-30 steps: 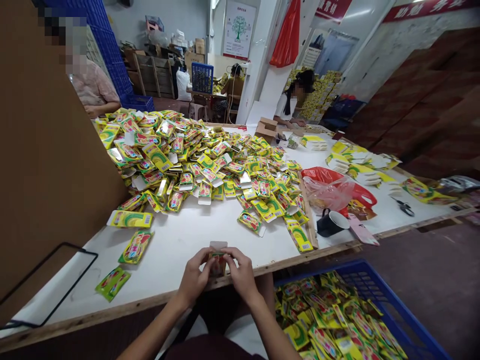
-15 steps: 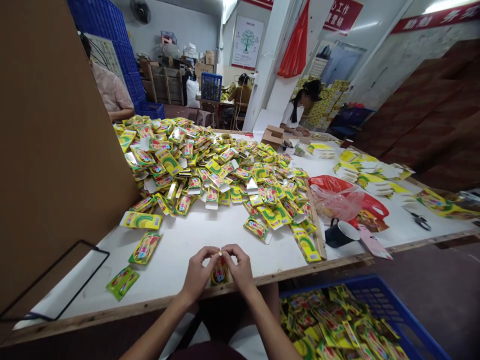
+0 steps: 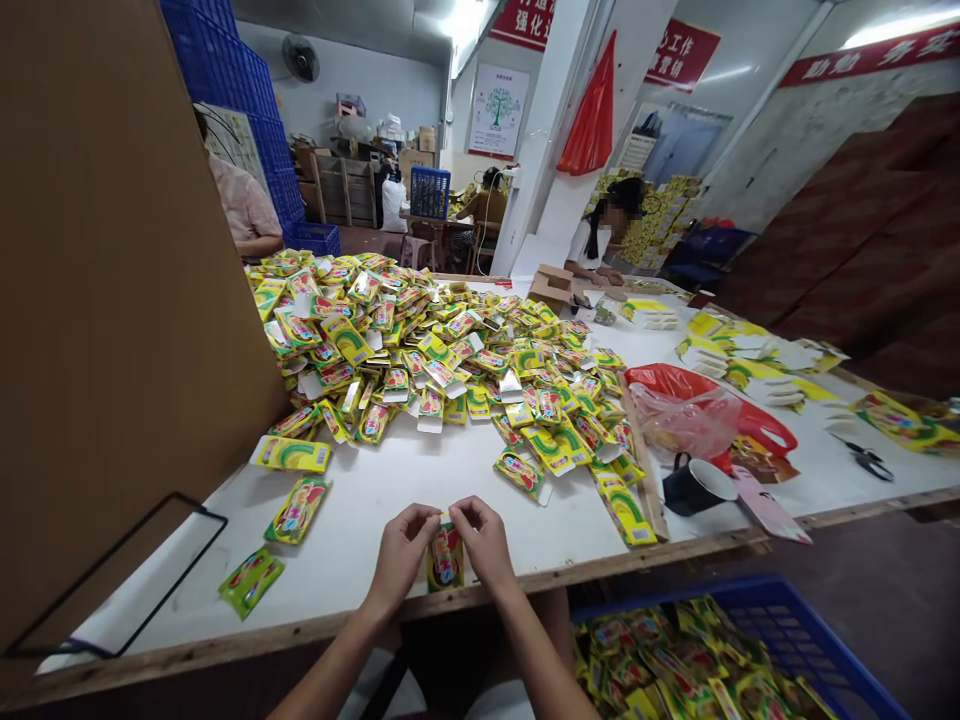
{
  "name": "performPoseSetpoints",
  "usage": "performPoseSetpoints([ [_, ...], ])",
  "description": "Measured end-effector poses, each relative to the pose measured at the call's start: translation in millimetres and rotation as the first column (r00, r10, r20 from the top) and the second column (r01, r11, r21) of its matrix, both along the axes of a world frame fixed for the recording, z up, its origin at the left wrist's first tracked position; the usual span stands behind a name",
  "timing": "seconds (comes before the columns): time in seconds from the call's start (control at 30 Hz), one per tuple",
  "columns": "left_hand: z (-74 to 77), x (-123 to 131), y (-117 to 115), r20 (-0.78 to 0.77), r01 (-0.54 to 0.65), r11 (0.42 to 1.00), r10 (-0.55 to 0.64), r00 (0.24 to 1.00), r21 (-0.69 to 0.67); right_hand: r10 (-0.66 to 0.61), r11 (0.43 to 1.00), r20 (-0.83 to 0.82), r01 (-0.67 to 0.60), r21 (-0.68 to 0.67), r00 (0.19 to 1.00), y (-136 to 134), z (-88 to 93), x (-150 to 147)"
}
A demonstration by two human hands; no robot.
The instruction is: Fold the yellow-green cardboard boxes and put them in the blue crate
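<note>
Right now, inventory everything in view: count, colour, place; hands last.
small boxes: many, yellow-green, piled on table
held box: one, yellow-green, in hands
green packet: one, green, near left
table: one, white, centre
mug: one, dark, table right
pink item: one, pink, beside mug
scissors: one, dark, far right
red bags: two, red, table and pillar
packet crate: one, blue, lower right
cardboard box: one, brown, table's far side
yellow stacks: several, yellow-white, right
co-workers: three, pink, white, brownish clothing, background
left hand: one, bare, on held box
right hand: one, bare, on held box

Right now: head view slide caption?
Left hand and right hand pinch the top of a small box at the table edge, a heap of boxes beyond.
</note>
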State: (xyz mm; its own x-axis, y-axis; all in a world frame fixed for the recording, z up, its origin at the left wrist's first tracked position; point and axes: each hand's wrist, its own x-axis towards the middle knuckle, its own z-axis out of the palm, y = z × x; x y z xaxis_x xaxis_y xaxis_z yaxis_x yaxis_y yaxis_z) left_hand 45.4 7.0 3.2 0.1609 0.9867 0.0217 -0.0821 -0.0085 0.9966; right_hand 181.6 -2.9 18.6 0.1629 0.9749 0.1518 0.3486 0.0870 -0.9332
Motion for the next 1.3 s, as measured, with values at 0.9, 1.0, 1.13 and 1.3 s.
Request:
performPoseSetpoints([
  [0.9,-14.3,-3,-10,-0.491,0.245,0.946,-0.114,0.864,0.211,-0.563,0.688,0.649,0.725,0.024,0.513,-154,31.8,289],
  [1.0,-21.2,1,-22,-0.579,0.322,0.896,-0.092,0.81,0.307,-0.74,0.596,0.459,0.796,0.108,0.492,-117,21.7,313],
  [1.13,-23.8,5,-28,-0.648,0.356,0.854,-0.029,0.761,0.38,-0.873,0.463,0.25,0.872,0.16,0.418,-48,17.3,335],
  [1.3,-27.4,8,-25,-0.683,0.342,0.837,0.051,0.729,0.427,-0.909,0.404,0.177,0.903,0.146,0.378,-6,15.4,363],
])
